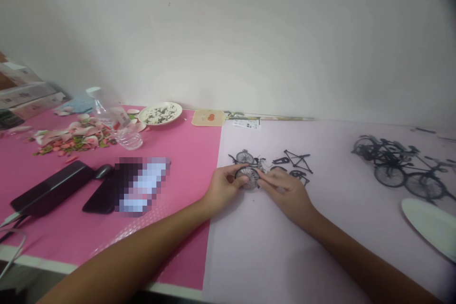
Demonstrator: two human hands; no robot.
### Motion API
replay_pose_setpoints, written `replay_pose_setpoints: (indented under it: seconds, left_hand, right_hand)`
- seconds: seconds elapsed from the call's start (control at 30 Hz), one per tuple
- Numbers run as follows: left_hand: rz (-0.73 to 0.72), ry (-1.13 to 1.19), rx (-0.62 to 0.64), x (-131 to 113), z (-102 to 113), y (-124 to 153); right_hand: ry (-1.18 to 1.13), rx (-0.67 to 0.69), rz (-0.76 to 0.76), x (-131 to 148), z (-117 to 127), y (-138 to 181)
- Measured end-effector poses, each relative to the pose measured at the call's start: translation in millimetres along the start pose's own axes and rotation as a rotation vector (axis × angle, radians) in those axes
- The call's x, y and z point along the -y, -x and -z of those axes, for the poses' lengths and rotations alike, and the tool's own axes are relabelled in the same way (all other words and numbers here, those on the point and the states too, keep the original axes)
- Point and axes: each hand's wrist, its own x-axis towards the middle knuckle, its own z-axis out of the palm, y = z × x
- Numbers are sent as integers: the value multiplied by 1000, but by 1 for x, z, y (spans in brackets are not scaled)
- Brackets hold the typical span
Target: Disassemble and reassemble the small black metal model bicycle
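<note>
My left hand (224, 185) grips the left side of a small spoked model bicycle wheel (248, 178), its thumb over the spokes and a finger along the top rim. From the other side, my right hand (285, 194) pinches at the wheel's right rim; whether a tiny part lies between those fingertips is hidden. Just behind the hands lie loose bicycle parts: another spoked wheel (244, 156), a black frame (298, 160), a black chain guard piece (281, 160) and further dark pieces (299, 175) partly behind my right hand.
Several black model bicycles (402, 164) stand crowded at the right, near a white plate (431, 225). On the pink left side are phones (103, 194), a black box-shaped device (53, 187), loose petals (81, 133), a clear bottle (101, 109) and a filled plate (178, 113). A wall rises behind.
</note>
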Motion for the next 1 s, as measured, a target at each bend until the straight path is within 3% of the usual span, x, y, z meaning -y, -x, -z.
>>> replay_pose_setpoints:
  seconds: [1.0]
  left_hand:
    - [-17, -138, 41, 1, 2, 2]
  right_hand:
    - [24, 77, -4, 2, 4, -1]
